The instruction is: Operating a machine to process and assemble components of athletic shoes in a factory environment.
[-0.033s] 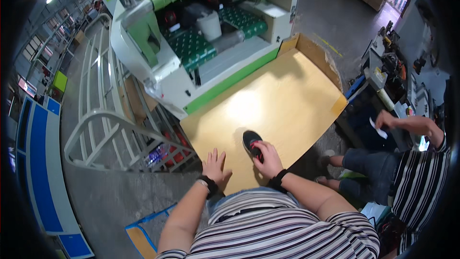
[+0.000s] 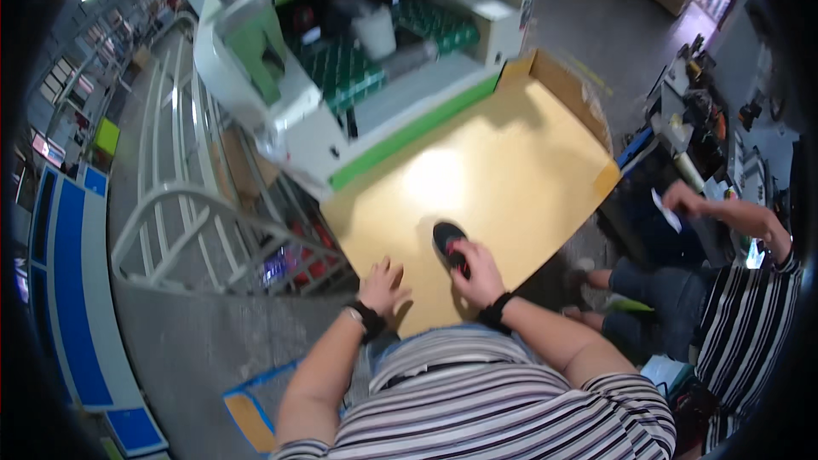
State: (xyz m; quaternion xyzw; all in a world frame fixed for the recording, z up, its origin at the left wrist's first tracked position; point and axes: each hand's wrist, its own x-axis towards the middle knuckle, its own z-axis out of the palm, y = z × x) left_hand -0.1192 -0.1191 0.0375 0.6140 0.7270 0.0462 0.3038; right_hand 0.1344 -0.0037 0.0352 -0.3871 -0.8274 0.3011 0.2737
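Note:
A single dark shoe (image 2: pixel 446 234) with a red patch near its opening rests on the yellow tabletop (image 2: pixel 520 192), toe pointing away from me. My right hand (image 2: pixel 482 276) grips it at the rear, and the fingers cover its heel end. To the left of the shoe, my left hand (image 2: pixel 383 288) hovers by or lightly touches the near part of the table, with its fingers apart and slightly bent and nothing in it.
Beyond the table stands a white and green machine (image 2: pixel 400 140) with green padded parts and a white bucket (image 2: pixel 375 32) inside. Metal tube racks (image 2: pixel 183 204) line the left. At right, a person in a striped shirt (image 2: pixel 750 324) holds something white beside a cluttered bench (image 2: pixel 682 136).
My left hand's fingers have bent a little more. My right hand and the shoe sit slightly farther up the picture. The whole view has shifted a little.

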